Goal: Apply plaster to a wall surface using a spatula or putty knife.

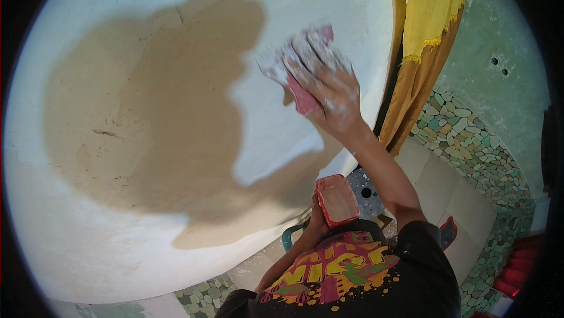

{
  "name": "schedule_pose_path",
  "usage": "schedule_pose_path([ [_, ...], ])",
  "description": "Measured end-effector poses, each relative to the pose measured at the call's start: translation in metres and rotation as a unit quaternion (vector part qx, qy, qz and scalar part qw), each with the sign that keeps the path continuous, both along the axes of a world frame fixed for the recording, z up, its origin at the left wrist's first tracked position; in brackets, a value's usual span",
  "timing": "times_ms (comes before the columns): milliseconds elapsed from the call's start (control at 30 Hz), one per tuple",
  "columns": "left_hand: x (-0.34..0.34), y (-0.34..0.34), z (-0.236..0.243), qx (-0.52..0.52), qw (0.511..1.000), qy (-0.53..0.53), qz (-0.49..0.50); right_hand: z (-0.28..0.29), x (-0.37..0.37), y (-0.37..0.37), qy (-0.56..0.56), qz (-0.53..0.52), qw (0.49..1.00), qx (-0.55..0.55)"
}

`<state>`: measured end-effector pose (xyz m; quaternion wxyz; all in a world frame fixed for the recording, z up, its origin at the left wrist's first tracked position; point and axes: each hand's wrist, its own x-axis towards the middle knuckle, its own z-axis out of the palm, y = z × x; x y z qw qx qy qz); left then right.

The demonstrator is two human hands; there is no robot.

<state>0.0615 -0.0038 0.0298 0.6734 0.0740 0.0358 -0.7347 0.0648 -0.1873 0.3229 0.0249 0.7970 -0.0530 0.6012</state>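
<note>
Looks like a room in a home, to judge from a long yellow and orange-brown cloth curtain (pixel 433 12) hanging beside a broad white wall (pixel 329 1), and from a floor of square beige tiles (pixel 461 206) edged with a band of flat green, tan and cream stones (pixel 467 133) below a mottled green painted wall (pixel 490 24). Seems also to be under wall work, given dark, rough scars (pixel 108 134) on the white wall and a rectangular red tub (pixel 341 222) of smooth, pale pinkish-beige paste (pixel 337 197) close by.
</note>
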Motion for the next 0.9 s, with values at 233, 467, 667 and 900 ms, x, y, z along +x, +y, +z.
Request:
schedule_pose_path([
  [233, -0.004, -0.002, -0.007, -0.042, 0.999, 0.006, 0.022, -0.067, -0.045, 0.013, 0.091, 0.001, 0.993, 0.081],
  [467, -0.001, -0.006, -0.013, -0.034, 0.999, -0.010, 0.023, 0.037, -0.055, 0.007, -0.087, 0.064, 0.976, 0.189],
  [667, -0.003, -0.002, -0.019, -0.024, 0.999, -0.018, 0.039, 0.060, -0.013, 0.022, -0.095, -0.015, 0.989, 0.115],
  [900, -0.008, 0.005, -0.019, 0.074, 0.993, -0.062, 0.061, 0.031, -0.015, 0.110, 0.107, 0.134, 0.981, 0.086],
])
